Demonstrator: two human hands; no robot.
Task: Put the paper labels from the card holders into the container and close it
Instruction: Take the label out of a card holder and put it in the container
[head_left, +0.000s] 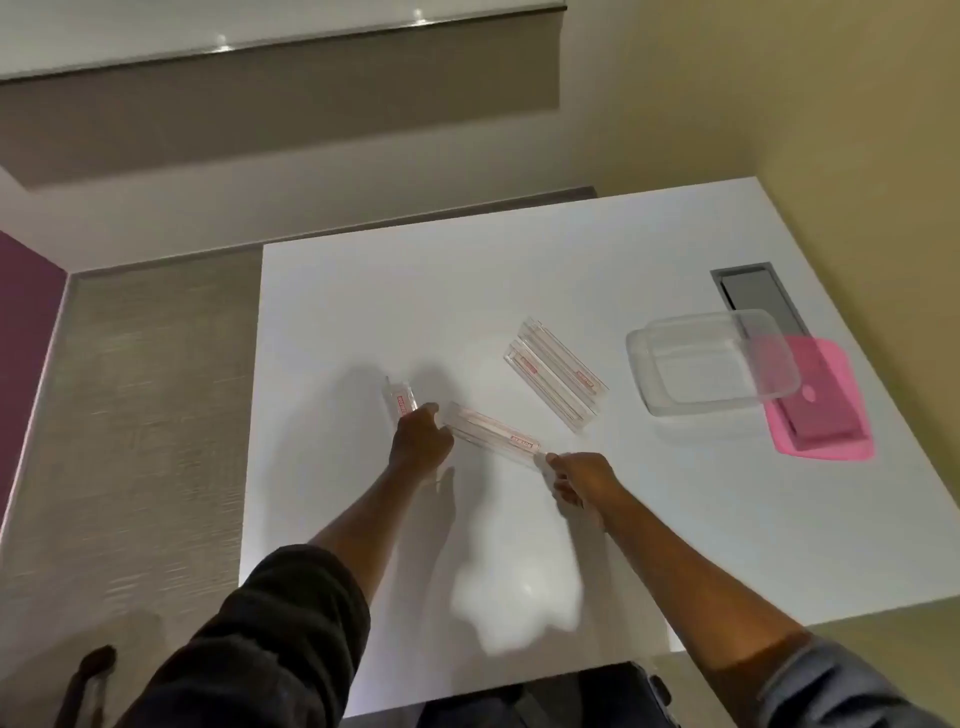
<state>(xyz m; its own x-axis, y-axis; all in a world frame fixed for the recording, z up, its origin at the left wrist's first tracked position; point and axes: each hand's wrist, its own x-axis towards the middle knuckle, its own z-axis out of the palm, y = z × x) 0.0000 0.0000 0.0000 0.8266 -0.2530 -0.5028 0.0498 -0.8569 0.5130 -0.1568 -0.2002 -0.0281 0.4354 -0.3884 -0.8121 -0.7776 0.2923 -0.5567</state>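
The white table (519, 291) was glossy; there the left hand (418, 441) gripped one end of a clear card holder (491, 434); the right hand (579, 480) pinched the opposite end, close to the paper label (522, 441) inside. The open container (711, 364) stood well beyond the right grip, against its pink lid (826, 400). A hard pull could, I think, tear a jammed label; the slippery holder might escape the left grip.

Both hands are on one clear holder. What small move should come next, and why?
Probably the right hand should draw the paper label out of the card holder while the left hand steadies its other end: the label sits inside it, and the container stands open.
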